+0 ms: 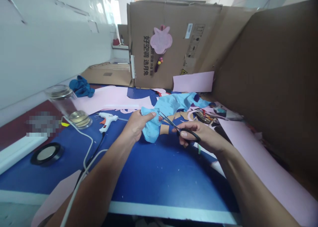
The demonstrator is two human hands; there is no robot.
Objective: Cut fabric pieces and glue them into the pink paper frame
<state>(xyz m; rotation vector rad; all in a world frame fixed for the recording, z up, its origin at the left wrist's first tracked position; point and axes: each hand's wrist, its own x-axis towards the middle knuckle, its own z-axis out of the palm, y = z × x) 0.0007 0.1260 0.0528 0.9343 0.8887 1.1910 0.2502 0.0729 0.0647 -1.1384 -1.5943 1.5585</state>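
My left hand point(137, 123) pinches a piece of light blue felt point(152, 129) over the blue work surface point(154, 174). My right hand point(198, 137) grips black-handled scissors point(179, 127), fingers through the loops. The blades point up and left into the felt's edge. More light blue felt point(179, 101) lies just behind, towards the cardboard.
A white glue gun point(107, 120) with its cable lies left of my hands. A glass jar point(68, 106) and a black lid point(46, 153) stand further left. Pink sheets point(260, 167), coloured scraps point(203, 116), a dark blue cloth point(81, 87) and tall cardboard walls point(273, 71) surround the area.
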